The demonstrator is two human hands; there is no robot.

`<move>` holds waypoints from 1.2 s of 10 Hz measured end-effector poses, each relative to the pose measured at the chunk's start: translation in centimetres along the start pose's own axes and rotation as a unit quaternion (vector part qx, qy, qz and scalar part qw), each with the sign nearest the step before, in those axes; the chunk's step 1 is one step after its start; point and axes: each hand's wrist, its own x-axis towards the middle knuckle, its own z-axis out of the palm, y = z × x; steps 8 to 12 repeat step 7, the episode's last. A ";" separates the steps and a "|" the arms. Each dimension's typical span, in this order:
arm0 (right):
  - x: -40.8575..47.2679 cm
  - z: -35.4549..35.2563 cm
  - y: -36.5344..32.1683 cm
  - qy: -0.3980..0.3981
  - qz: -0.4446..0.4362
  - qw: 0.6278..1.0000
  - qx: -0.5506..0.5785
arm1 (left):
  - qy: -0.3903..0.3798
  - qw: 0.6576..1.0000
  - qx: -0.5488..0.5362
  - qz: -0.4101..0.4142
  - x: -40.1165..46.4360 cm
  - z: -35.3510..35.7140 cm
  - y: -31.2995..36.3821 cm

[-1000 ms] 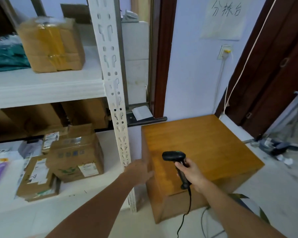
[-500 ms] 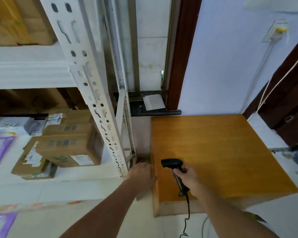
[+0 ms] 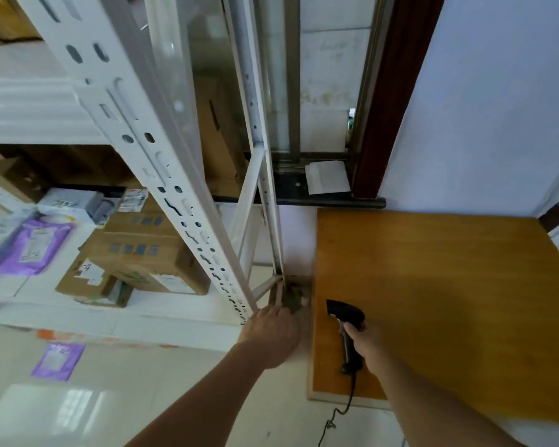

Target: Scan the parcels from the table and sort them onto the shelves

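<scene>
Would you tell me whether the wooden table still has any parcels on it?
None visible: the wooden table top shows bare; its right edge is cut off.

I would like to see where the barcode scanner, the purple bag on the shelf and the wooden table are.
barcode scanner (image 3: 344, 312): head view, on its black head.
purple bag (image 3: 33, 246): head view, on its middle.
wooden table (image 3: 449, 285): head view, on its bare top.

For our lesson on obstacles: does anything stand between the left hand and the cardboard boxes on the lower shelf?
Yes. The white shelf upright rises between the left hand and the cardboard boxes; the hand sits right of it, beside the wooden table. The right hand holds the scanner.
</scene>
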 end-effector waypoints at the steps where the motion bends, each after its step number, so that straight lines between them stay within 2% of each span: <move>1: 0.7 0.0 0.2 0.005 -0.007 1.000 -0.017 | 0.008 1.000 -0.002 -0.006 -0.1 0.2 -0.5; 5: 1.0 0.5 0.6 0.085 -0.046 0.981 -0.171 | 0.020 1.000 -0.009 0.005 -0.8 0.4 -1.0; 7: -2.9 -0.1 0.3 0.087 -0.072 0.977 -0.182 | 0.033 0.999 -0.018 0.027 -2.1 -0.2 -2.1; 12: -2.9 -0.1 0.3 0.087 -0.072 0.977 -0.182 | 0.033 0.999 -0.018 0.027 -2.1 -0.2 -2.1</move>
